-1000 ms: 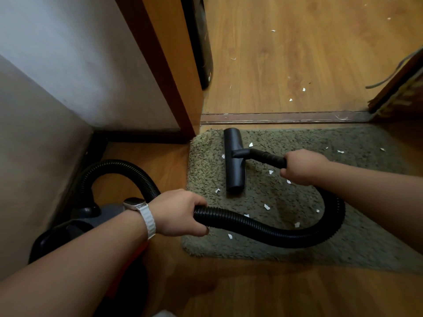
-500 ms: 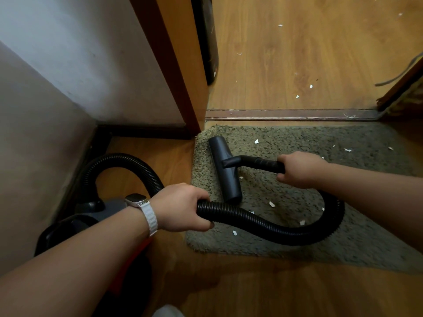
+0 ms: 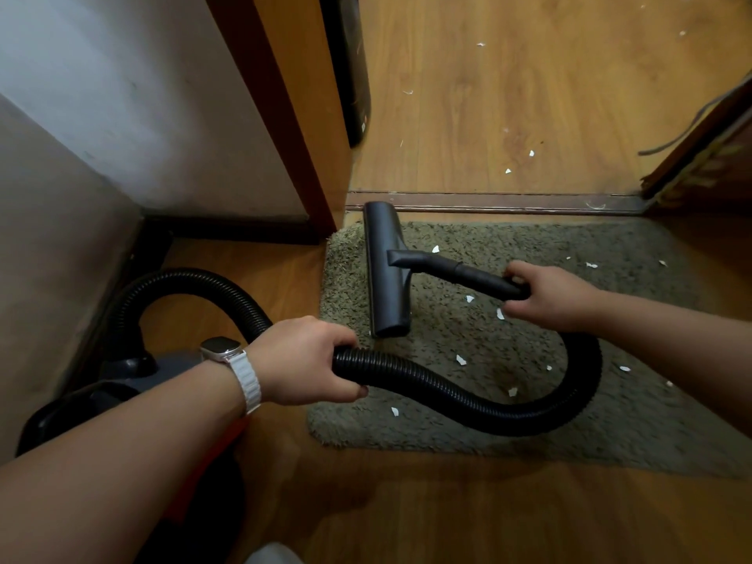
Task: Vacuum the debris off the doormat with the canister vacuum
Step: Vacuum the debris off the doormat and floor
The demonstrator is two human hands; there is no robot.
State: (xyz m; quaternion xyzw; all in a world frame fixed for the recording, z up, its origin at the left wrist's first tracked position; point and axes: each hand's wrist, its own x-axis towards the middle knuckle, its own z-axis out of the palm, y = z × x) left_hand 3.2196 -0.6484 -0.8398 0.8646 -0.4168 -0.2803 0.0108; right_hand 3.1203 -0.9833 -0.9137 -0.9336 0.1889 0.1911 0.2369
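A grey-green shaggy doormat lies on the wood floor before a threshold, strewn with several white paper scraps. The black floor nozzle stands on the mat's left end, its far tip reaching the threshold. My right hand grips the black wand just behind the nozzle. My left hand grips the ribbed black hose, which loops across the mat's near side. The canister vacuum sits at the lower left, partly hidden by my left arm.
A white wall and wooden door frame stand left of the mat. A metal threshold strip runs behind it, with more white scraps on the floor beyond. A dark object stands behind the frame. A door edge is at the right.
The nozzle has slid away from me along the mat's left end, from mid-mat up to the threshold. My right hand moved with it; the left keeps its grip on the hose.
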